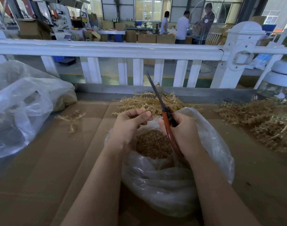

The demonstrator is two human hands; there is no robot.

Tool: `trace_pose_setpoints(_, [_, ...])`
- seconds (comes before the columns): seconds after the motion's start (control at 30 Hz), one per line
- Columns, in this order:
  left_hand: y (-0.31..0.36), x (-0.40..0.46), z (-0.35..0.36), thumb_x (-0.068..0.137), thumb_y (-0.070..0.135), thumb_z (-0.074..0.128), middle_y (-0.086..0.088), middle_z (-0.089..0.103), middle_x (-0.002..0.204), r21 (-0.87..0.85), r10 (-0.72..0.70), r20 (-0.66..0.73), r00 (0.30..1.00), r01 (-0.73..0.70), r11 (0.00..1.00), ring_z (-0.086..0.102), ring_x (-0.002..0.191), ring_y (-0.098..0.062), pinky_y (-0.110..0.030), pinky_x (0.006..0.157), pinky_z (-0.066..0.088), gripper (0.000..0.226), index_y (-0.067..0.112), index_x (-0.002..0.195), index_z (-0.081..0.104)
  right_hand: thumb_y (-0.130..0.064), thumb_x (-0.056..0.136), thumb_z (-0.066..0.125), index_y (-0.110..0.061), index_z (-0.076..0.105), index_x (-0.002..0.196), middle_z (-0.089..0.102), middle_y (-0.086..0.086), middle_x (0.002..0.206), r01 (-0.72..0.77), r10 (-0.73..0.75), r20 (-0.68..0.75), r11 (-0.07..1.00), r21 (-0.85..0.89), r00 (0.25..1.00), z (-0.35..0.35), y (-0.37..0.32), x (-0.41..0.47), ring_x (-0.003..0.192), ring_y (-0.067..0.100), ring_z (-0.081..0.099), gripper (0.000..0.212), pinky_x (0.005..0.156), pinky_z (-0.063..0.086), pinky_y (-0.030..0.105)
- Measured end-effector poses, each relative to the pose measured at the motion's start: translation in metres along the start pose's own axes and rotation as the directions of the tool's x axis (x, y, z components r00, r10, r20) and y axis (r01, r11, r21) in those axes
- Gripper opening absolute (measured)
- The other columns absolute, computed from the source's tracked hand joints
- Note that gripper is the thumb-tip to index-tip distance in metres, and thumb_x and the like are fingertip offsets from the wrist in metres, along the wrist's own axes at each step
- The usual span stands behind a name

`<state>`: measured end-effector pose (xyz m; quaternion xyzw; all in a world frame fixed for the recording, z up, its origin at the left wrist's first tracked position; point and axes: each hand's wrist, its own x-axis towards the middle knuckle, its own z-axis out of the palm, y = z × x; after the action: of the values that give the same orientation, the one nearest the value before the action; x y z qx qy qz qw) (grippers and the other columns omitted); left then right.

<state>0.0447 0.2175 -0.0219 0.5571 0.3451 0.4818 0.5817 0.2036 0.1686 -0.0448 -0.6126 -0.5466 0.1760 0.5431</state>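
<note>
- Two hands over near bag [213,144]: left hand [128,128] pinches gold sprig [153,110], right hand [183,132] grips scissors [164,111], blades together.
- Blades near left fingertips [148,114]: nick risk.
- Offcuts could miss bag, hit bench [58,160].

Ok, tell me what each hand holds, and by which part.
Right hand grips the scissors by their orange handles, blades pointing up. Left hand pinches a thin pale sprig piece, apparently at its end.
</note>
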Motion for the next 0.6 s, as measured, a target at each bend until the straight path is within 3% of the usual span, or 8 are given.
trace_pose_setpoints(0.13, [-0.0008,0.0025,-0.0006,0.087,0.011,0.071,0.001,0.070,0.071,-0.030,0.019,-0.069,0.997,-0.021,0.999,0.055,0.066,-0.009,-0.026,0.069,0.042,0.024,0.022,0.066,0.074,-0.052,0.083,0.074,-0.020,0.070,0.079,0.072,-0.010,0.074,-0.011,0.011,-0.013,0.998,-0.064,1.000,-0.0002,0.0000,-0.0013,0.068,0.008,0.066,0.032,0.065,0.059,0.035])
trace_pose_setpoints(0.27, [-0.0001,0.0040,-0.0034,0.089,0.012,0.068,0.005,0.067,0.069,-0.068,0.047,-0.133,0.990,-0.056,0.996,0.052,0.067,-0.011,-0.030,0.073,0.042,0.029,0.024,0.063,0.073,-0.083,0.066,0.059,-0.034,0.063,0.095,0.067,-0.023,0.081,0.051,-0.043,0.035,0.962,-0.269,0.998,-0.0034,-0.0006,-0.0041,0.079,-0.004,0.063,0.057,0.070,0.052,0.021])
trace_pose_setpoints(0.4, [-0.0014,0.0050,-0.0057,0.092,0.004,0.060,0.008,0.055,0.061,-0.028,0.102,-0.156,0.982,-0.107,0.994,0.048,0.063,-0.007,-0.026,0.069,0.041,0.030,0.018,0.066,0.062,-0.080,0.071,0.060,-0.034,0.059,0.108,0.058,-0.027,0.091,0.145,-0.125,0.076,0.900,-0.412,0.989,-0.0004,0.0018,-0.0047,0.082,-0.005,0.055,0.060,0.069,0.043,0.013])
trace_pose_setpoints(0.6, [-0.0039,0.0062,-0.0085,0.092,-0.003,0.055,0.009,0.053,0.061,-0.005,0.135,-0.116,0.984,-0.136,0.991,0.045,0.064,-0.006,-0.023,0.067,0.039,0.034,0.019,0.068,0.065,-0.082,0.070,0.056,-0.028,0.061,0.112,0.065,-0.019,0.102,0.180,-0.170,0.065,0.872,-0.456,0.983,-0.0008,0.0008,-0.0057,0.090,-0.001,0.056,0.068,0.076,0.051,0.020])
